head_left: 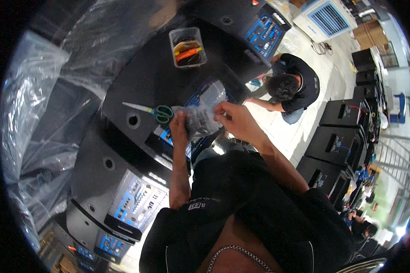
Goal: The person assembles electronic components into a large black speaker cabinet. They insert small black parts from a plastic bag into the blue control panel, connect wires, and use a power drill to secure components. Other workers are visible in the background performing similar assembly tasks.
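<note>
Between my hands is a clear plastic bag (199,123) with small dark contents that I cannot make out. My left hand (179,128) is closed on its left side. At the bag's upper right edge, my right hand (234,119) pinches the plastic between thumb and fingers. Below the bag, a blue control panel (195,146) on a black speaker cabinet (152,77) is partly covered. A pair of scissors with green handles (163,113) lies just left of my left hand, blades pointing left. Farther back on the cabinet sits a clear plastic tub (172,49) holding an orange-handled tool (188,54).
Another person (300,84) in a dark shirt crouches on the right, hands near a cabinet. Plastic sheeting (36,109) covers things at the left. More speaker cabinets (339,143) line the right side. An air cooler (325,20) stands at the far right.
</note>
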{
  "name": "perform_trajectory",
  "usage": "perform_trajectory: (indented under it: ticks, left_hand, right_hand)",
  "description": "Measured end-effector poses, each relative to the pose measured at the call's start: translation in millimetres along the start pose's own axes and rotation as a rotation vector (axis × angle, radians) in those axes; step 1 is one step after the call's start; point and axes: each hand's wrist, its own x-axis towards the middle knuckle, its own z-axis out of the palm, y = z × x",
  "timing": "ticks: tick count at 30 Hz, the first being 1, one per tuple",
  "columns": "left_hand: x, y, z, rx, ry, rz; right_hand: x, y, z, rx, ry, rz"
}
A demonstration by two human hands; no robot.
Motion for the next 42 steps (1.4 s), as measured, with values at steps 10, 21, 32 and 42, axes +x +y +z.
perform_trajectory:
  ticks: [10,21,32,42]
  left_hand:
    - [4.7,9.7,53.2,0.162,-0.190,-0.044]
    - [0.6,18.4,143.5,0.407,-0.131,0.102]
    - [-46.3,-49.1,271.0,0.715,-0.160,0.077]
    - [-54.3,-110.2,303.7,0.399,0.069,-0.141]
  right_hand:
    - [-30.4,40.2,-53.8,0.108,0.363,0.219]
    - [-41.2,64.7,-136.4,0.353,0.045,-0.046]
    - [-52.0,172.9,-218.5,0.104,0.012,-0.092]
    - [-81.4,208.8,-307.9,0.048,0.214,-0.217]
